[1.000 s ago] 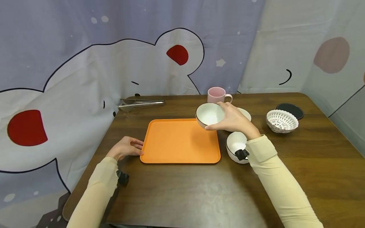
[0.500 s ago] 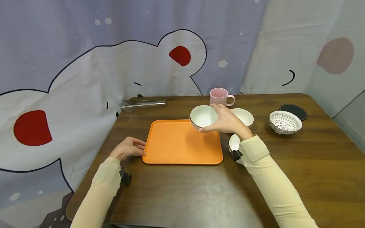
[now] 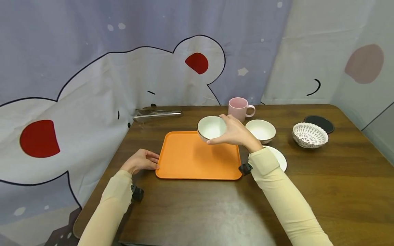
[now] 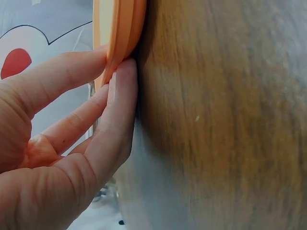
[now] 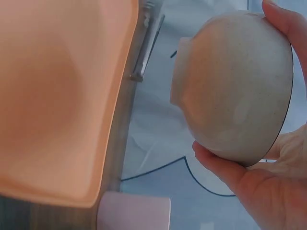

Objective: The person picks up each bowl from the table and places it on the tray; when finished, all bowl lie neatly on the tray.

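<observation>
A white bowl with a dark rim (image 3: 210, 127) is in my right hand (image 3: 234, 131), held above the orange tray (image 3: 197, 164). In the right wrist view the bowl (image 5: 235, 91) shows its foot and outer wall, thumb and fingers gripping its sides near the rim; a gap separates it from the tray (image 5: 57, 96). My left hand (image 3: 141, 160) pinches the tray's left edge near its front corner. Up close in the left wrist view, the fingers of that hand (image 4: 91, 139) meet the tray rim (image 4: 122, 38) from both sides.
Right of the tray are a white bowl (image 3: 261, 130) and a white dish (image 3: 278, 159), partly hidden by my right sleeve. A pink mug (image 3: 238, 109) stands behind. Metal tongs (image 3: 158, 113) lie back left. A white woven basket (image 3: 310, 135) and black disc (image 3: 320, 123) sit right.
My right hand has carried the bowl left, further over the tray. Its forearm has uncovered more of the bowl behind. The left hand stays at the tray edge; the view has shifted slightly.
</observation>
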Motion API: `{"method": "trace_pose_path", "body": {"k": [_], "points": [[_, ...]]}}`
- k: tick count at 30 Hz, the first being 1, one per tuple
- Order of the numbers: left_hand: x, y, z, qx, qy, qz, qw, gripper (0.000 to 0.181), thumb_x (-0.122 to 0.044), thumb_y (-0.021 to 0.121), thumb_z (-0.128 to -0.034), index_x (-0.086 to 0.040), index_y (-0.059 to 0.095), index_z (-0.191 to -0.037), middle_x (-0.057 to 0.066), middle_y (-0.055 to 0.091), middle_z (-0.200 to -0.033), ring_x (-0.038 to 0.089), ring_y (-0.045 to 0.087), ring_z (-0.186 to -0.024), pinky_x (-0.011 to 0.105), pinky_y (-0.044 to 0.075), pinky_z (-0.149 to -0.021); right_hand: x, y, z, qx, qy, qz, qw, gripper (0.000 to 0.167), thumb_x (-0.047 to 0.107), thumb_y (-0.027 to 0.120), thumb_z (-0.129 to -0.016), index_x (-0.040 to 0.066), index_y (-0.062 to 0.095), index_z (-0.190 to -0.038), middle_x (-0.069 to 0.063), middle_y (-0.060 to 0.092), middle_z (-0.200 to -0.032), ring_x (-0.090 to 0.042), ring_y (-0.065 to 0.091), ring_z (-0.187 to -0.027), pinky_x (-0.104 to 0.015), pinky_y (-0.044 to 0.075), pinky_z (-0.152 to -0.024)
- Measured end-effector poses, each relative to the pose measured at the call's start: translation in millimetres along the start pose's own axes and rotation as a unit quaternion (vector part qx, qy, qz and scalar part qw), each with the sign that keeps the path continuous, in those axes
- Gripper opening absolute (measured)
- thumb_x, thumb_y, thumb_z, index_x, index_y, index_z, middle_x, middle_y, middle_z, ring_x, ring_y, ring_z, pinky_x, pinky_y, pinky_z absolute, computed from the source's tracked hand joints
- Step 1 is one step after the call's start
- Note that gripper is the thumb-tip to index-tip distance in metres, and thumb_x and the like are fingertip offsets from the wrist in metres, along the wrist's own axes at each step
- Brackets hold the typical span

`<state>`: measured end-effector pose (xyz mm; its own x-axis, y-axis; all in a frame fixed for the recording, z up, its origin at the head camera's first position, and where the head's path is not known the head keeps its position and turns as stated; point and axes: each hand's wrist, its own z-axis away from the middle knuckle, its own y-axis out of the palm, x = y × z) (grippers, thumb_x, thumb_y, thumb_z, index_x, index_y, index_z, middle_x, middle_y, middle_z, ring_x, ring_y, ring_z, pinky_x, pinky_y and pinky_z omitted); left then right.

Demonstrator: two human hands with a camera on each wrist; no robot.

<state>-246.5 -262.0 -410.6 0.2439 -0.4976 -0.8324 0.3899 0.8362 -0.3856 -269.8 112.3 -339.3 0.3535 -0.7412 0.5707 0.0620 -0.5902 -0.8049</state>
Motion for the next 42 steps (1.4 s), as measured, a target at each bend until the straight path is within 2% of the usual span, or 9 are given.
{"method": "trace_pose_path", "body": {"k": [13,22,29,35,42], "points": [[-9.6,-7.3,-3.7,-0.007,-0.005,-0.016,0.9998,0.051,0.006,0.073,-0.0814,0.012,0.054,-0.128,0.023,0.066,-0.116,0.016,0.068,-0.089,0.033,0.059,-0.083,17,29,-24.7,0.006,-0.006,-0.024,0.9997,0.107,0.061,0.085,-0.055,0.007,0.046,-0.139,-0.013,0.052,-0.124,-0.026,0.054,-0.107,-0.042,0.050,-0.090],[-12.1,-5.3,-6.7,-0.009,-0.002,-0.004,1.0000,0.050,0.008,0.073,-0.0808,0.013,0.055,-0.127,0.021,0.066,-0.112,0.017,0.069,-0.086,0.033,0.060,-0.081,23,48,-36.9,0.013,0.006,-0.024,0.9996,0.112,0.059,0.087,-0.053,0.006,0.043,-0.141,-0.013,0.051,-0.124,-0.027,0.053,-0.107,-0.042,0.050,-0.091],[-17.1,-2.2,-8.5,-0.017,0.002,-0.025,0.9995,0.048,0.006,0.074,-0.0798,0.011,0.058,-0.125,0.021,0.067,-0.113,0.017,0.068,-0.086,0.032,0.059,-0.081,25,60,-44.9,0.020,0.012,-0.035,0.9991,0.113,0.057,0.088,-0.053,0.006,0.041,-0.141,-0.014,0.049,-0.125,-0.028,0.054,-0.107,-0.042,0.051,-0.092],[-11.5,-1.1,-8.4,-0.014,0.006,-0.007,0.9999,0.048,0.007,0.074,-0.0796,0.012,0.058,-0.125,0.021,0.068,-0.111,0.017,0.069,-0.086,0.033,0.060,-0.081,25,76,-51.1,0.031,0.007,-0.034,0.9989,0.118,0.059,0.088,-0.054,0.003,0.037,-0.145,-0.014,0.047,-0.128,-0.028,0.053,-0.110,-0.042,0.051,-0.094],[-0.4,1.9,2.4,-0.022,0.002,0.005,0.9997,0.050,0.008,0.074,-0.0793,0.013,0.057,-0.125,0.023,0.067,-0.112,0.019,0.069,-0.087,0.035,0.060,-0.081,29,98,-58.5,0.056,-0.006,-0.031,0.9980,0.121,0.059,0.088,-0.055,-0.001,0.035,-0.145,-0.017,0.045,-0.129,-0.029,0.051,-0.112,-0.042,0.052,-0.095]]}}
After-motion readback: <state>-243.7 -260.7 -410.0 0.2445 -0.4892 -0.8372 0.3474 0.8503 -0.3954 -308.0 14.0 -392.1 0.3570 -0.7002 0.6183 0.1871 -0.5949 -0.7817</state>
